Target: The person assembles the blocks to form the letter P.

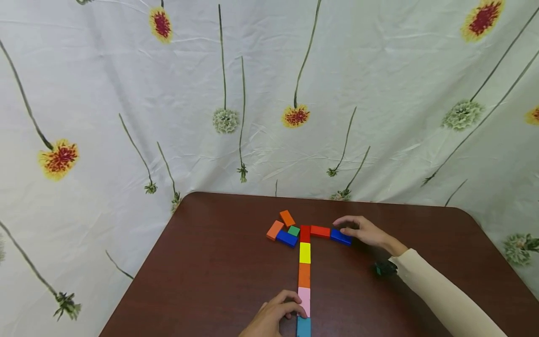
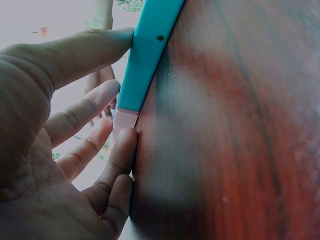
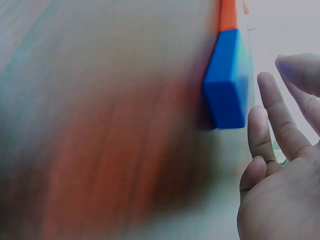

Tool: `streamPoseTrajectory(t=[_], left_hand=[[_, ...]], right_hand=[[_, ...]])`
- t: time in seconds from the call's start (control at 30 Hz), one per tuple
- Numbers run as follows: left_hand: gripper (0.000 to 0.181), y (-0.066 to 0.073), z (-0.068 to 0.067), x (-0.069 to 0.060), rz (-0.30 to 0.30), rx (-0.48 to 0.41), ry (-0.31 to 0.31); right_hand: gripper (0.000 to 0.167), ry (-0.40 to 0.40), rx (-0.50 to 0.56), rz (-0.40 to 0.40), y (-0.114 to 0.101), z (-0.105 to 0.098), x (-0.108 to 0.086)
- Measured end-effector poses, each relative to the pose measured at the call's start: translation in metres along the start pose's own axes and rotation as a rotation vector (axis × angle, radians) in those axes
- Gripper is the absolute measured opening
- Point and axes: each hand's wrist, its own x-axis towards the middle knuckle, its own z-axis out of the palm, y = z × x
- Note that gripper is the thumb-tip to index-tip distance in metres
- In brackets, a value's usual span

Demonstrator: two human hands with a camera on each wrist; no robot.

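A straight column of flat blocks runs toward me: a red block (image 1: 305, 233), a yellow block (image 1: 305, 253), an orange block (image 1: 304, 275), a pink block (image 1: 305, 299) and a teal block (image 1: 303, 326). My left hand (image 1: 275, 312) rests at the column's near end. Its thumb touches the edge of the teal block (image 2: 150, 55), and its loosely bent fingers lie along the pink block (image 2: 125, 119). From the column's far end a second red block (image 1: 320, 231) and a blue block (image 1: 341, 237) reach rightward. My right hand (image 1: 365, 231) hovers beside this blue block (image 3: 227, 80), fingers spread and apart from it.
Left of the column's top lie a second blue block (image 1: 287, 238), a small green block (image 1: 294, 230) and two loose orange blocks (image 1: 275, 230). The dark brown table (image 1: 219, 262) ends at a flowered white cloth (image 1: 261, 154) behind.
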Motion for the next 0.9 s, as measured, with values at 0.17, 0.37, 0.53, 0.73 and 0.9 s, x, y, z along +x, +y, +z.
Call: streamPoseTrajectory(t=[0.17,0.37,0.53,0.73,0.9], left_hand=[[0.037,0.000,0.000,-0.001,0.010,0.004,0.005],[0.036,0.001,0.001,-0.001,-0.012,0.002,0.002],[0.036,0.002,-0.001,-0.001,-0.023,-0.001,0.001],[0.036,-0.004,0.001,0.002,-0.033,-0.007,-0.007],[0.037,-0.017,0.004,0.008,-0.028,-0.014,-0.012]], right_hand=[[0.029,0.005,-0.018,-0.018,-0.008,-0.001,0.006],[0.030,-0.019,-0.024,-0.048,-0.020,-0.002,0.017],[0.033,-0.042,-0.037,-0.058,-0.031,0.000,0.029],[0.031,-0.065,-0.037,-0.059,-0.040,0.004,0.042],[0.032,-0.088,-0.014,-0.058,-0.048,0.009,0.052]])
